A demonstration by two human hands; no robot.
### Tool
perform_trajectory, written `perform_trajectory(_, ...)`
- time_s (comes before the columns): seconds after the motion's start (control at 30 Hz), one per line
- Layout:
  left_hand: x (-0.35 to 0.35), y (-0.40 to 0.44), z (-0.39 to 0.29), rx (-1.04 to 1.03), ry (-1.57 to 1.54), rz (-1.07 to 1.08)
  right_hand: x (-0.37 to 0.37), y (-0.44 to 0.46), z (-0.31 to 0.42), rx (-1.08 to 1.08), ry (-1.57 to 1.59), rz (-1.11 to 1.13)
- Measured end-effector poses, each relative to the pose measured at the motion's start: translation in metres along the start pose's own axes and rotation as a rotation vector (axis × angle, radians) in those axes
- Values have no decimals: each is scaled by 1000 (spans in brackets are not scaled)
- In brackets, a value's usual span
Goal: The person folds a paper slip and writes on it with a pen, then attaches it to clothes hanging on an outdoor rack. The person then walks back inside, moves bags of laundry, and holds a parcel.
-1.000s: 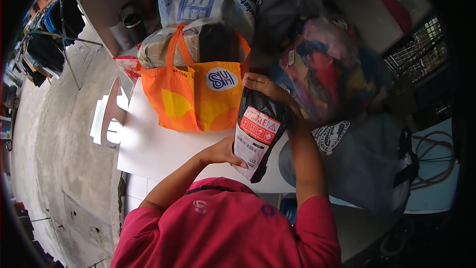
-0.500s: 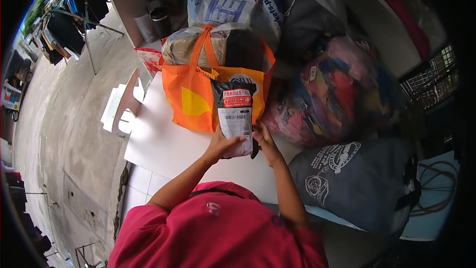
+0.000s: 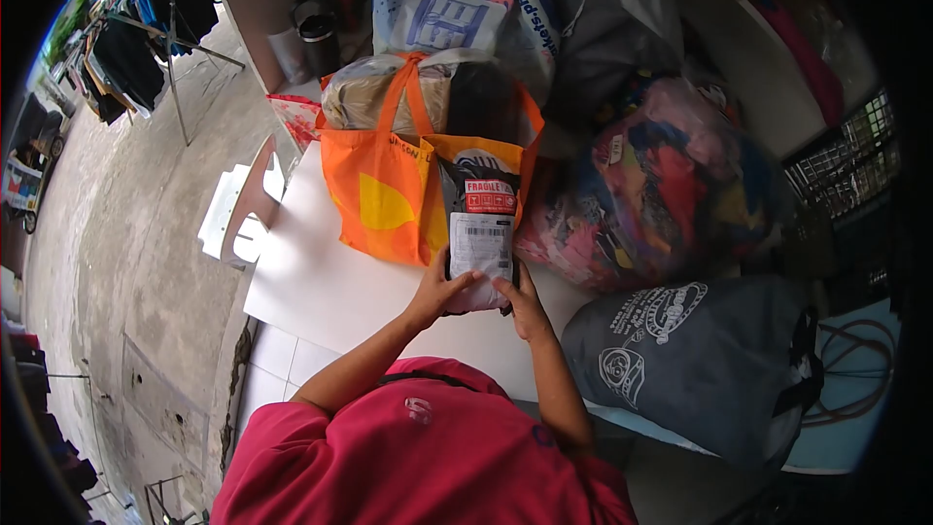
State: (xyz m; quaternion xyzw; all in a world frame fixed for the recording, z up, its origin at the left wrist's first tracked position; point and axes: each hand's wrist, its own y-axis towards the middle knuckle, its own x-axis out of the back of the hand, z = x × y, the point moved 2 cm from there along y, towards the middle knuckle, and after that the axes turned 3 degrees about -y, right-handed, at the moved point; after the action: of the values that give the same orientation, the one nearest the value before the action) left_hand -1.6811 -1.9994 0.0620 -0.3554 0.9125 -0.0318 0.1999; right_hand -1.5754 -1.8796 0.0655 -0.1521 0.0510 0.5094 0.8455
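Note:
Between my two hands I hold a black plastic parcel (image 3: pixel 482 238) with a white shipping label and a red FRAGILE sticker. My left hand (image 3: pixel 437 290) grips its lower left edge, thumb across the label. On the lower right edge my right hand (image 3: pixel 522 299) does the same, thumb on the front; the fingers behind the parcel are hidden. Just behind the parcel an orange tote bag (image 3: pixel 374 204) stands on the white table (image 3: pixel 321 277), with a plastic-wrapped brown bundle (image 3: pixel 389 102) showing at its top. The parcel covers part of the tote's front.
To the right are a clear bag of colourful cloth (image 3: pixel 661 175) and a dark grey drawstring bag (image 3: pixel 680 360). Behind stand a white and blue plastic bag (image 3: pixel 437 10) and a dark tumbler (image 3: pixel 317 39). A white chair (image 3: pixel 248 204) is at the table's left; clothes hang on a rack (image 3: pixel 170 29) outside.
The parcel has shifted slightly right and sits straighter, its label facing me. My right hand has closed onto its right edge, with the thumb now over the front.

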Motion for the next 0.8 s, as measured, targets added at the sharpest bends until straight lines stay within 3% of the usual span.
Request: perform_trajectory(0.8, -6, -5, -5, 5, -31, 70, 5, -5, 4, 57, -11, 8)
